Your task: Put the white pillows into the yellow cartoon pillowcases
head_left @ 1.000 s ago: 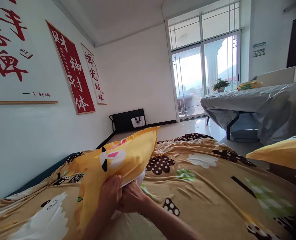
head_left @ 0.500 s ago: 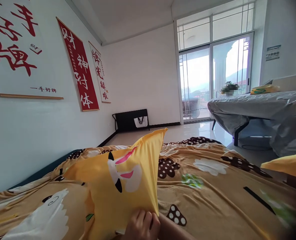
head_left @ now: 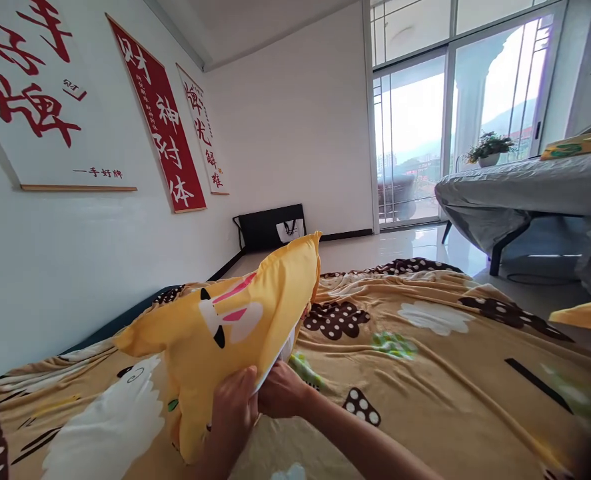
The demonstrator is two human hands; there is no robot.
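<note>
A yellow pillow (head_left: 190, 353) with a white, pink and black print is held tilted above the blanket. My left hand (head_left: 235, 397) is closed on its near edge, thumb on the printed side. Right beside it, my right hand (head_left: 281, 390) is closed at the same edge, fingertips partly hidden by the pillow. Along this edge runs a pale strip (head_left: 282, 350), perhaps a zip or an inner lining; I cannot tell which. Beneath lies a tan blanket (head_left: 425, 400) with sheep, mushroom and cloud patterns.
Another yellow item (head_left: 585, 315) lies at the right edge. A plastic-covered table (head_left: 505, 183) stands at the right, near a potted plant (head_left: 490, 148) and a sliding glass door (head_left: 410, 147). A black folded piece (head_left: 268, 227) leans on the far wall, a white bag (head_left: 290, 230) before it.
The pillow has tipped and turned, so its edge with the pale strip now shows. Both hands are now in view at that edge. The view has shifted a little left and down.
</note>
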